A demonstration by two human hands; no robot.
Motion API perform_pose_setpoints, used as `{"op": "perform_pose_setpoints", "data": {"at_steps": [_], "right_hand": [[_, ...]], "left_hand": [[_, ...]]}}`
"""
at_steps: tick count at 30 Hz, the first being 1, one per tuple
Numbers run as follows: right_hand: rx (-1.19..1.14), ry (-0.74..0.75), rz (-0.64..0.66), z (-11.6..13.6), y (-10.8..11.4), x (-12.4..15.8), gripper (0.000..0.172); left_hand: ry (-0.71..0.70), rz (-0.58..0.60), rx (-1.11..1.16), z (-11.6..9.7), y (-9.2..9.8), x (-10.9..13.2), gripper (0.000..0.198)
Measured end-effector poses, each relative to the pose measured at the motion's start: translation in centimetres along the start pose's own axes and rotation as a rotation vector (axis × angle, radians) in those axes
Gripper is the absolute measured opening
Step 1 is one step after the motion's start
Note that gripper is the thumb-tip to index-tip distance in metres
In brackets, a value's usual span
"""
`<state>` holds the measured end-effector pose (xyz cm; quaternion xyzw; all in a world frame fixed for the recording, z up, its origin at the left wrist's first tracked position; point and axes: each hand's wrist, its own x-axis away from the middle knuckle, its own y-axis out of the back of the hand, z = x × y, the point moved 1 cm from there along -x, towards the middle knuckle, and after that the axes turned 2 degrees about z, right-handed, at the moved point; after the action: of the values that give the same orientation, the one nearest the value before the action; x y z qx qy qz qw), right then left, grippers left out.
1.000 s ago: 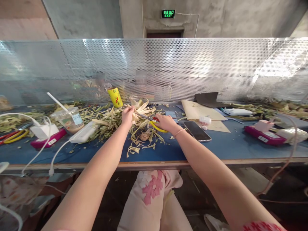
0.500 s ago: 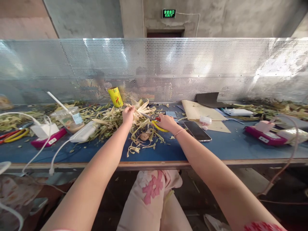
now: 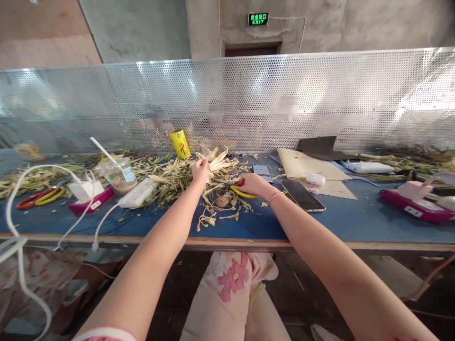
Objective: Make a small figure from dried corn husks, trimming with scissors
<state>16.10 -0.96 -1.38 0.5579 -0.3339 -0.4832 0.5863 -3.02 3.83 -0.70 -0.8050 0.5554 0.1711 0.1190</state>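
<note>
My left hand (image 3: 200, 171) is closed in a pinch on a bundle of pale dried husks (image 3: 224, 164) that fans out to its right. My right hand (image 3: 253, 183) is closed around scissors with red and yellow handles (image 3: 243, 192); their blades point left, just below the fanned husks. Whether the blades touch a strip cannot be made out. Under and beside my left hand spreads a heap of dried greenish leaves and stalks (image 3: 172, 183). Curled scraps and a small round brown coil (image 3: 223, 201) lie below the scissors.
Around the blue table (image 3: 263, 226) are a yellow roll (image 3: 180, 144), a drink cup (image 3: 119, 177), a white power bank (image 3: 138, 193), a second pair of scissors (image 3: 42, 197), a phone (image 3: 303, 195), an earbud case (image 3: 315, 180) and brown paper (image 3: 302, 163). A perforated metal screen (image 3: 249, 85) stands behind.
The view has turned slightly left, so everything sits further right. The scissor blades have dropped a little, from among the husks to below them. Both hands keep their holds.
</note>
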Motion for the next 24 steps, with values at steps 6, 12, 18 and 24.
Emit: {"op": "perform_pose_setpoints", "data": {"at_steps": [6, 12, 18, 24], "right_hand": [[-0.176, 0.019, -0.098, 0.0, 0.9, 0.4, 0.025], [-0.161, 0.068, -0.072, 0.5, 1.3, 0.7, 0.023], [-0.177, 0.097, -0.055, 0.4, 0.7, 0.4, 0.022], [-0.345, 0.011, -0.287, 0.3, 1.0, 0.3, 0.028]], "left_hand": [[0.091, -0.042, -0.023, 0.7, 0.0, -0.2, 0.018], [0.18, -0.06, 0.024, 0.3, 0.0, 0.1, 0.011], [0.148, 0.009, -0.021, -0.2, -0.2, 0.4, 0.013], [-0.156, 0.216, -0.246, -1.0, -0.4, 1.5, 0.017]]}}
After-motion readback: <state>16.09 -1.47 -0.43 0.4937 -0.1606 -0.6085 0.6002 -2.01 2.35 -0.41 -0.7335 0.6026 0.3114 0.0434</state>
